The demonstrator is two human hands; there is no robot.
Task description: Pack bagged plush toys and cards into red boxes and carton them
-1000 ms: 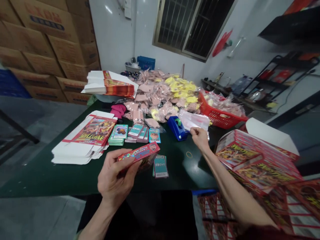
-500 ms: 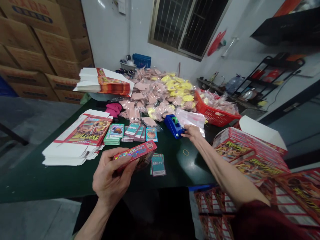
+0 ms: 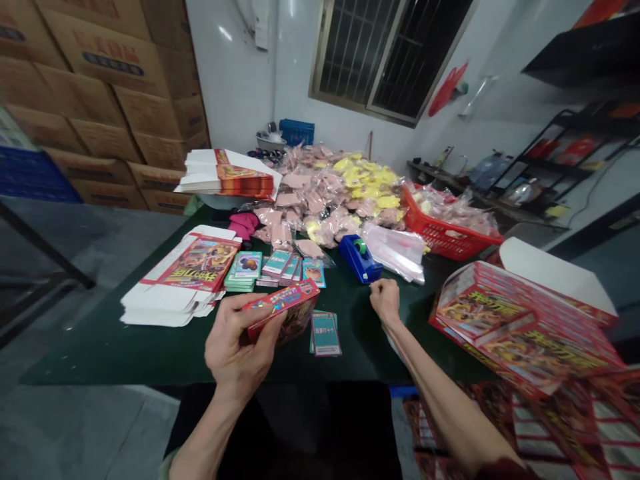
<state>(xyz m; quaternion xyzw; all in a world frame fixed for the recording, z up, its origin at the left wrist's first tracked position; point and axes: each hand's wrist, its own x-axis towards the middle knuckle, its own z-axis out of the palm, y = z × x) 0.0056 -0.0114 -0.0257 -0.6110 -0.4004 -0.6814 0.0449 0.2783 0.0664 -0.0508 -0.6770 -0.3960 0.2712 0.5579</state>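
Note:
My left hand [image 3: 243, 347] is wrapped round a small red printed box [image 3: 295, 313], holding it above the table with one narrow side facing up. Just in front of the blue tape dispenser [image 3: 360, 259], with its green roll, my right hand [image 3: 385, 301] is closed in a pinch. What its fingertips hold, if anything, is too small to make out. Between the hands lie a few teal cards [image 3: 326, 333]. Beyond the box are stacks of cards [image 3: 279, 265] and a blue card [image 3: 314, 272].
Flat unfolded boxes [image 3: 195, 267] lie at left. Bagged pink and yellow pieces [image 3: 320, 193] are heaped at the back, beside a red basket [image 3: 450, 237]. Clear plastic bags [image 3: 395, 250] lie by the dispenser. A large carton of packed red boxes [image 3: 520, 327] stands at right.
My right hand has drawn back from the dispenser's front toward me and its fingers have closed. The rubber band is now hidden around my right hand. The left hand still holds the box.

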